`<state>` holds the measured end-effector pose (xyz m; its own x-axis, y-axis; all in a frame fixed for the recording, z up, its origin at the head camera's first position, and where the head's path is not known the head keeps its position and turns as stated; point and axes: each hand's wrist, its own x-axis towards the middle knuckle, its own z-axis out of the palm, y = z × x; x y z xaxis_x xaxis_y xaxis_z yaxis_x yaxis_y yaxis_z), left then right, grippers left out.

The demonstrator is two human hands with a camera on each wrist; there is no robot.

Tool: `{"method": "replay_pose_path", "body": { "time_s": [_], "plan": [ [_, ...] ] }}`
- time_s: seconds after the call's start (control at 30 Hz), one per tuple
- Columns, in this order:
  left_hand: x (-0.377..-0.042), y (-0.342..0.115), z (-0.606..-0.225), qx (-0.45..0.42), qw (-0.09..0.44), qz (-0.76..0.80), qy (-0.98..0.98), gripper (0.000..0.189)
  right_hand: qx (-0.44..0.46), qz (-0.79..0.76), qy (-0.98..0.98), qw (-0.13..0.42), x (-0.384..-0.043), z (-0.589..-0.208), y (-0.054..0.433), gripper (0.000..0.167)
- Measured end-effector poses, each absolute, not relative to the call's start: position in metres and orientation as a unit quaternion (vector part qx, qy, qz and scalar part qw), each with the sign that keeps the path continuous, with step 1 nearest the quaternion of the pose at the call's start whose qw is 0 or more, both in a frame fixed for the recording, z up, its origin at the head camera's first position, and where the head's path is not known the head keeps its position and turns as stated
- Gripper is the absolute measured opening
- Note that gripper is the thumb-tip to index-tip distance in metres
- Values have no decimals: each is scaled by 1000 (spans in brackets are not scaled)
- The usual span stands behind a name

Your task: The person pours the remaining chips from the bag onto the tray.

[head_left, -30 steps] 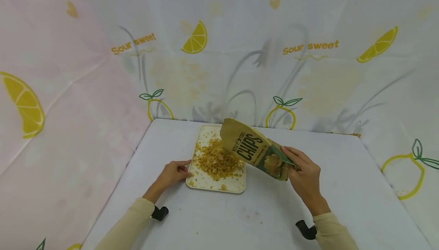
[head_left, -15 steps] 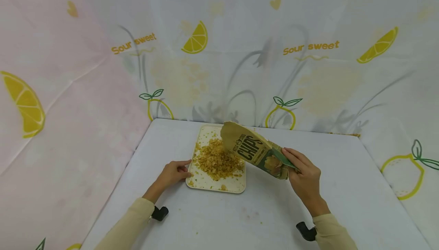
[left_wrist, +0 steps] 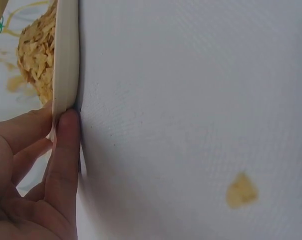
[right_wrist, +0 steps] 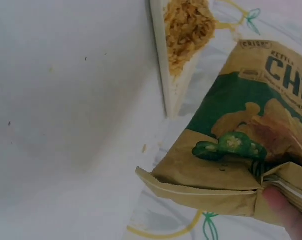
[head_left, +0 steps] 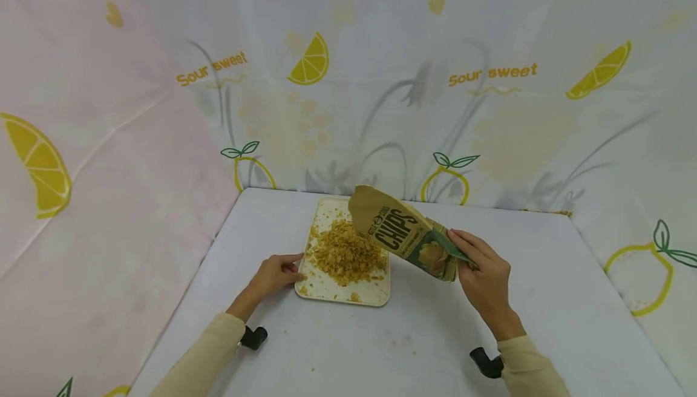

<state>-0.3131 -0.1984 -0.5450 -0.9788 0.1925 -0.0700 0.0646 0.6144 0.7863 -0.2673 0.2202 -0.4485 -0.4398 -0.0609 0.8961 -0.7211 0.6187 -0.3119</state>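
Note:
A cream rectangular tray (head_left: 337, 296) lies on the table, heaped with crushed chips (head_left: 345, 255). My left hand (head_left: 276, 275) pinches its left edge; in the left wrist view the thumb is on the rim and a finger (left_wrist: 66, 155) presses the outer wall. My right hand (head_left: 484, 276) grips the bottom end of a brown and green chip bag (head_left: 403, 233). The bag tilts, its open end lower left over the heap and overlapping the tray's right side. In the right wrist view the bag's crimped bottom seam (right_wrist: 200, 195) shows beside a fingertip (right_wrist: 283, 210).
A white-covered table (head_left: 463, 324) carries a few loose crumbs, including one chip piece (left_wrist: 242, 191) near the left hand. A lemon-printed cloth (head_left: 354, 112) hangs behind the table and along its sides.
The chip bag dipped slightly, then rose again with a small tilt in my right hand. The left hand and the tray stay where they were.

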Motion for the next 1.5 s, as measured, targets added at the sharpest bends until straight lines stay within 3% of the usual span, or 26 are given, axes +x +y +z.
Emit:
{"method": "replay_pose_path", "body": {
  "time_s": [0.17, 0.4, 0.63, 0.87, 1.1, 1.33, 1.5],
  "plan": [
    [-313, -198, -546, 62, 78, 435, 895, 54, 261, 371, -740, 496, -266, -439, 221, 39],
    [-314, -196, -546, 63, 72, 430, 898, 54, 276, 341, -787, 434, -263, -451, 225, 52],
    [-313, -197, -546, 53, 78, 430, 898, 55, 279, 368, -745, 482, -264, -441, 222, 41],
    [-313, -197, -546, 58, 74, 424, 901, 55, 282, 346, -785, 429, -262, -446, 222, 51],
    [-312, -198, -547, 58, 79, 435, 895, 55, 274, 370, -748, 478, -265, -441, 222, 43],
    [-312, -198, -549, 53, 86, 443, 891, 56, 272, 330, -799, 423, -261, -442, 220, 54],
    [-312, -196, -546, 57, 79, 440, 893, 56, 273, 346, -777, 449, -261, -438, 220, 48]
  ]
}}
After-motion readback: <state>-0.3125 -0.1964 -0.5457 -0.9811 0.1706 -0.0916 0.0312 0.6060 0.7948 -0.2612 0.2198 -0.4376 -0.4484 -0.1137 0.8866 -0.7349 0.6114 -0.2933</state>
